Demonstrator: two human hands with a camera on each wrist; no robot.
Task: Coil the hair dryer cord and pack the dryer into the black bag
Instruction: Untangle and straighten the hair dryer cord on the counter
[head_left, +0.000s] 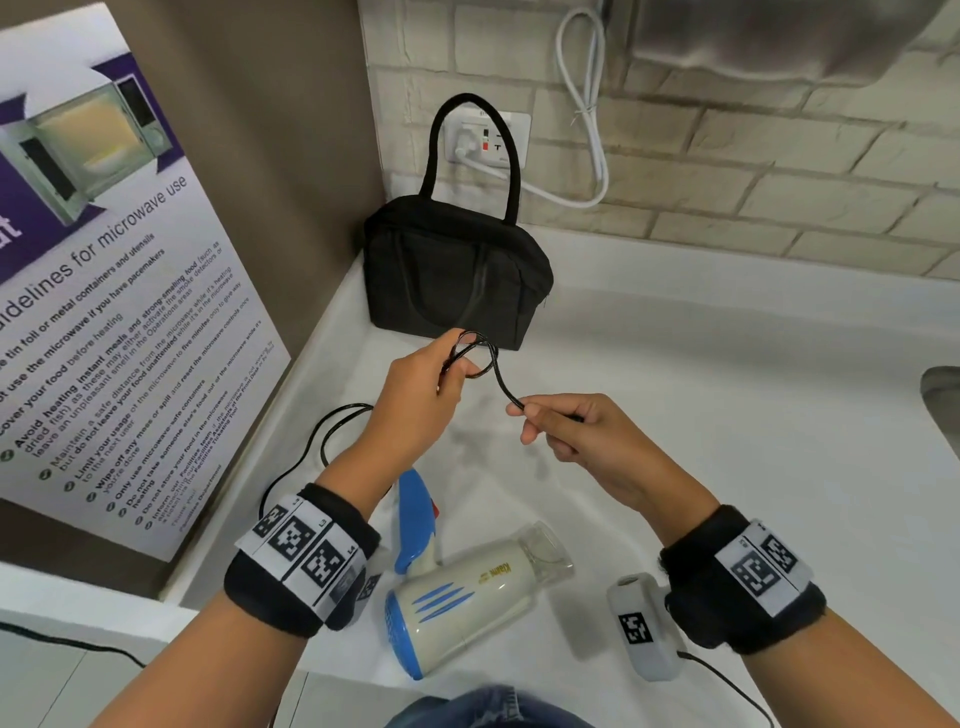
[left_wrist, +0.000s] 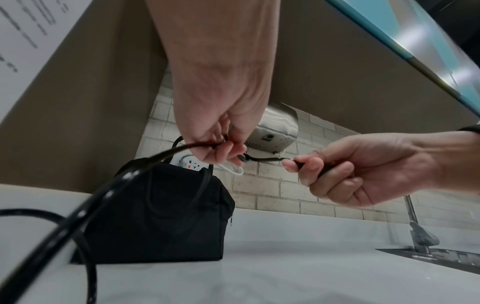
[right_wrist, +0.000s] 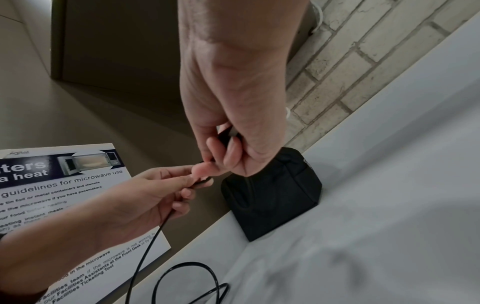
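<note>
A cream and blue hair dryer (head_left: 467, 597) lies on its side on the white counter (head_left: 727, 415), below my wrists. Its black cord (head_left: 500, 382) trails off to the left, then rises into my hands. My left hand (head_left: 449, 364) pinches a small loop of the cord just in front of the black bag (head_left: 452, 270). My right hand (head_left: 524, 415) pinches the cord's far end, a short stretch away from the loop. The bag stands zipped in the back corner with one handle upright. The left wrist view shows the left hand (left_wrist: 226, 150), right hand (left_wrist: 296, 165) and bag (left_wrist: 161, 216).
A microwave guidelines poster (head_left: 104, 312) leans along the left wall. Behind the bag is a wall socket (head_left: 488, 137) with a white plug and cable. A sink (head_left: 943, 395) with a faucet (left_wrist: 418, 232) lies at the right, and a hand dryer (left_wrist: 278, 131) hangs on the brick wall.
</note>
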